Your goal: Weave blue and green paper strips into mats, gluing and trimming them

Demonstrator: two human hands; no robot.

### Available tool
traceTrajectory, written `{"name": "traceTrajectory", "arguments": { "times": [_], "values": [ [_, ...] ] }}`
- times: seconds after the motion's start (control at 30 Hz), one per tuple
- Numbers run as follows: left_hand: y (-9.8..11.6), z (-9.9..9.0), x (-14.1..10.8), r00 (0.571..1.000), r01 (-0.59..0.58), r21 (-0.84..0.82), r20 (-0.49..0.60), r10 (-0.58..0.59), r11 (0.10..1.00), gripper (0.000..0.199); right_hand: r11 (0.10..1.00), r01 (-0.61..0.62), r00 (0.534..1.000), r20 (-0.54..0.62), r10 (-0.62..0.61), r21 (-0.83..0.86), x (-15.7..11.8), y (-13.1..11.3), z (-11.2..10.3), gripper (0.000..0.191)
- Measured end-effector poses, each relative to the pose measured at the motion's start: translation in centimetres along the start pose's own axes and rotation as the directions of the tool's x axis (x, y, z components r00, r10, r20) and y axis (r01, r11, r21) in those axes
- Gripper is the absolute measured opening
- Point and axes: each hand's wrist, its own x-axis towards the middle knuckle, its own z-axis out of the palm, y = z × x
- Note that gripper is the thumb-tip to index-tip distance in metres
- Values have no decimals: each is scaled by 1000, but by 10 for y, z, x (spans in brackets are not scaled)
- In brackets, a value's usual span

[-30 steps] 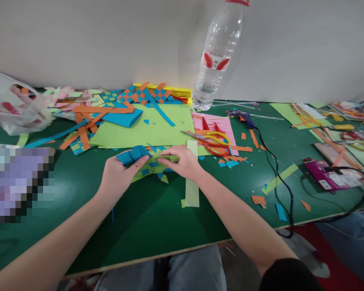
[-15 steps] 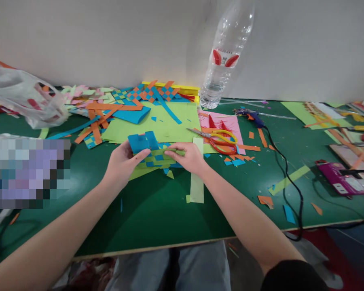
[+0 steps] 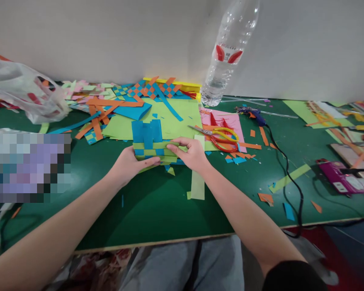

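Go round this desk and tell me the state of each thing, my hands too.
Left hand: gripping woven paper
Right hand: pinching woven paper
Blue strips: sticking up
Scissors: lying down, blades seemingly closed
Bottle: standing, mostly empty
Glue gun: lying down
Plastic bag: crumpled

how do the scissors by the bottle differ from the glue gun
The scissors have one yellow and one red handle; the glue gun has a dark blue body.
The scissors have no cord, while the glue gun trails a black cord.
The scissors lie nearer the person than the glue gun.
Both are lying down, unheld.
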Motion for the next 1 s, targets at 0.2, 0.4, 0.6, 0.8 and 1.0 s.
{"name": "traceTrajectory", "arguments": {
  "times": [0.2, 0.4, 0.6, 0.8, 1.0],
  "values": [
    [4, -2, 0, 998, -54, 80, -36, 57, 995, 40, 998, -25, 1000, 13, 26, -59, -3, -1, 1, 46],
    [5, -2, 2, 990, -111, 95, -76, 118, 989, 37, 994, -18, 993, 115, 30, -105, -5, -3, 2, 41],
    [0, -5, 4, 993, -89, 94, -70, 96, 992, 41, 962, 4, 999, 47, 9, -272, -2, 2, 2, 41],
    [-2, -7, 5, 992, -81, 114, -84, 91, 990, 37, 969, 31, 998, 66, -16, -244, -2, 5, 2, 45],
    [1, -7, 3, 992, -66, 125, -101, 79, 990, 41, 968, 22, 996, 88, 0, -251, -2, 6, 1, 45]
  ]
}}
